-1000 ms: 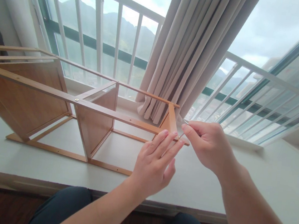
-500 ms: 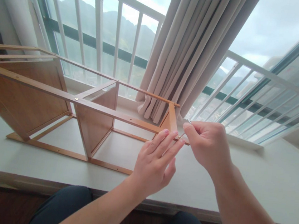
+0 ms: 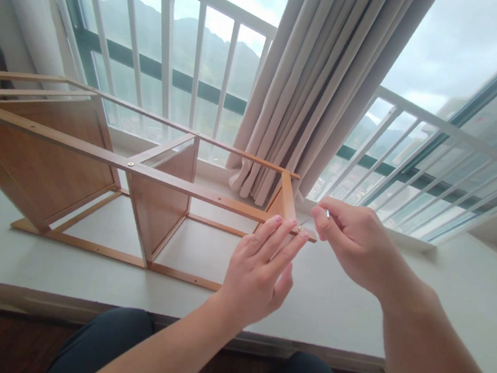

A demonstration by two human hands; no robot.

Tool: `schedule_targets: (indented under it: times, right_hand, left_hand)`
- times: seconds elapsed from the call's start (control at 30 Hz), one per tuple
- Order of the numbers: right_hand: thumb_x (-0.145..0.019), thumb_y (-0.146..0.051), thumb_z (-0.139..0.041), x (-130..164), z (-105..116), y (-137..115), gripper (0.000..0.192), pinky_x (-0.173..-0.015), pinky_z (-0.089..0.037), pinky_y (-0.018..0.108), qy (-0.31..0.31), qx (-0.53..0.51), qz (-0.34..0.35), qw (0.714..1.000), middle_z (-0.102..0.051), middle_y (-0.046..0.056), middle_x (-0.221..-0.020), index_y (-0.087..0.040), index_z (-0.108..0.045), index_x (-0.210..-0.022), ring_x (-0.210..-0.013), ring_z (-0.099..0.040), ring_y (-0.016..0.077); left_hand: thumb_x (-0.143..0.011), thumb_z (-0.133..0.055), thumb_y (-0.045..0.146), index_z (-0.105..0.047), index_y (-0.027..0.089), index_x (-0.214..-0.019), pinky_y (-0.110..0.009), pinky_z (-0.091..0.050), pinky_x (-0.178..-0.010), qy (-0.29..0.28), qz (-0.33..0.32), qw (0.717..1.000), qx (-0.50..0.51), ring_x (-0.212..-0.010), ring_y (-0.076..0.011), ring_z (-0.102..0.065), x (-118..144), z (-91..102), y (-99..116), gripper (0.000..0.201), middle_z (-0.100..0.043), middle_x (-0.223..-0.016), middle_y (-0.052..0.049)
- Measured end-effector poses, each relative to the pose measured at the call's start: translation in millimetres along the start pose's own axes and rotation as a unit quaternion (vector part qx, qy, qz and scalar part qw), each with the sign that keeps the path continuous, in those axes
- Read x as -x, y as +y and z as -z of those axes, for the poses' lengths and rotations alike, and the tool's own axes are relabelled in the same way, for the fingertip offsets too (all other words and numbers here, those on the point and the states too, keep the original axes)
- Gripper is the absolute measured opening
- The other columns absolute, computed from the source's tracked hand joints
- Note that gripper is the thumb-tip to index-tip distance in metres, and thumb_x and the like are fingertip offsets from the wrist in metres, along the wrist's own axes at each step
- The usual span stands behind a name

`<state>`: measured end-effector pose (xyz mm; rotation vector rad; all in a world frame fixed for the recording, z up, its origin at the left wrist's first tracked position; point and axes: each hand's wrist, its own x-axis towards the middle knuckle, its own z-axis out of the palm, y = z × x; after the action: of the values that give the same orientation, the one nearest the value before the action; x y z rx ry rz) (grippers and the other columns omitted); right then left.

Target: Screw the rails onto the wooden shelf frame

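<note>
Bay window (image 3: 446,59) with white railing bars (image 3: 166,45), mountains and overcast sky beyond; a beige curtain (image 3: 318,81) hangs gathered at its corner. Below runs a pale sill ledge (image 3: 443,292), which carries a wooden shelf frame (image 3: 99,157) lying on its side, with brown panels, thin rails and a visible screw head midway along the near upper rail. The frame's right end corner sits just in front of the curtain's foot.

Left hand (image 3: 261,272): fingers extended and held together, their tips resting against the frame's right end corner; it grips nothing.

Right hand (image 3: 354,243): thumb and forefinger pinched on a small metal tool (image 3: 312,219), a thin silvery shaft whose tip meets the same corner, just beside the left fingertips. The tool's exact type is too small to tell.

Dark-trousered knees (image 3: 114,339) show at the lower edge, over a dark wood floor.
</note>
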<state>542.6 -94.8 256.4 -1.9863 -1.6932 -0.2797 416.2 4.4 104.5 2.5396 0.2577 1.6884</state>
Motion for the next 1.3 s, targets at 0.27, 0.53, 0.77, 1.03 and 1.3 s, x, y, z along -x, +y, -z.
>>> schedule_targets:
  times: [0.27,0.53,0.77,1.03,1.3]
  right_hand:
    - [-0.109,-0.041,-0.039,-0.2,4.4,6.6,0.039,-0.066,-0.031,0.031,-0.076,0.043,-0.014,0.996,-0.053,-0.003,-0.066,-0.023,-0.048,-0.075,-0.064,-0.049,0.0151]
    - [-0.109,-0.040,-0.036,-0.8,11.2,9.3,0.036,-0.065,-0.031,0.032,-0.118,0.072,0.006,0.990,-0.052,-0.003,-0.066,-0.024,-0.046,-0.078,-0.063,-0.049,0.0164]
    - [-0.108,-0.035,-0.039,-12.1,17.2,16.4,0.030,-0.066,-0.032,0.031,-0.177,0.068,0.037,0.981,-0.050,-0.004,-0.069,-0.024,-0.043,-0.080,-0.064,-0.047,0.0148]
    - [-0.107,-0.036,-0.040,-17.7,16.1,9.6,0.032,-0.066,-0.029,0.031,-0.182,0.094,0.024,0.978,-0.050,-0.004,-0.067,-0.023,-0.043,-0.077,-0.062,-0.045,0.0150]
    - [-0.107,-0.041,-0.037,-16.4,7.4,-7.4,0.038,-0.065,-0.027,0.033,-0.137,0.196,-0.046,0.970,-0.061,0.001,-0.069,-0.023,-0.051,-0.076,-0.066,-0.052,0.0189]
  left_hand:
    - [-0.098,-0.054,0.018,-0.055,0.023,-0.154,-0.039,-0.045,-0.115,0.002,-0.001,1.000,0.004,-0.155,-0.0257,-0.044,0.6,-1.2,-0.4,0.056,-0.059,-0.159,-0.008]
    - [-0.098,-0.054,0.019,-0.053,0.024,-0.155,-0.040,-0.047,-0.114,-0.001,0.001,1.000,0.001,-0.155,-0.0262,-0.045,0.5,-0.9,-0.6,0.057,-0.060,-0.158,-0.007]
    - [-0.097,-0.055,0.018,-0.055,0.023,-0.153,-0.042,-0.044,-0.120,-0.002,0.001,1.000,0.011,-0.155,-0.0268,-0.044,0.0,0.2,-0.4,0.057,-0.059,-0.158,-0.008]
    - [-0.098,-0.054,0.019,-0.056,0.024,-0.153,-0.041,-0.045,-0.119,-0.001,0.002,1.000,0.002,-0.155,-0.0263,-0.044,1.2,-0.9,-0.6,0.055,-0.060,-0.158,-0.007]
    - [-0.098,-0.054,0.020,-0.055,0.024,-0.153,-0.039,-0.048,-0.111,-0.001,-0.001,1.000,-0.002,-0.154,-0.0259,-0.046,0.6,-0.8,-0.1,0.056,-0.061,-0.156,-0.007]
